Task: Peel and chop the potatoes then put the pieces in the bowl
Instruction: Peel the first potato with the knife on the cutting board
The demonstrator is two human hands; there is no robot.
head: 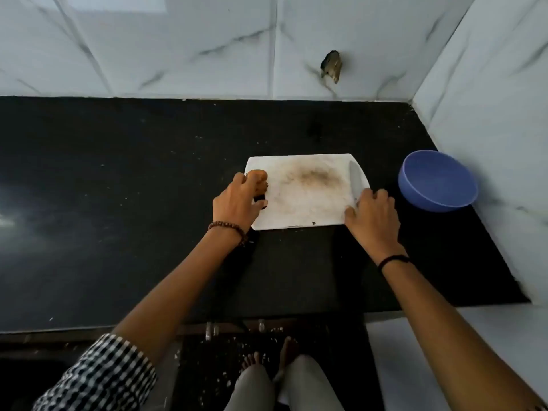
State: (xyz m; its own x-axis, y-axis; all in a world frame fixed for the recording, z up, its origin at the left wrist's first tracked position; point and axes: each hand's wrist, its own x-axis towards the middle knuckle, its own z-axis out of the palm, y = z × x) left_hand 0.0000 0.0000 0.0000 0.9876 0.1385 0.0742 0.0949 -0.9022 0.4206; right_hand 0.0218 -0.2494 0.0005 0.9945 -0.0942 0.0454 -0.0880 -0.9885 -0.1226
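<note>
A white cutting board (308,197) with a brown stain in its middle lies on the black countertop (118,203). My left hand (237,203) is at the board's left edge, its fingers curled round a brown unpeeled potato (258,180). Something dark shows under that hand; what it is cannot be told. My right hand (372,213) grips the board's right front corner, thumb on top. A blue bowl (437,180) stands tilted to the right of the board, close to the side wall, and looks empty.
White marble-tiled walls close the counter at the back and on the right, with a dark hole (331,66) in the back wall. The counter's front edge runs below my forearms. My bare feet and a speckled floor show beneath it.
</note>
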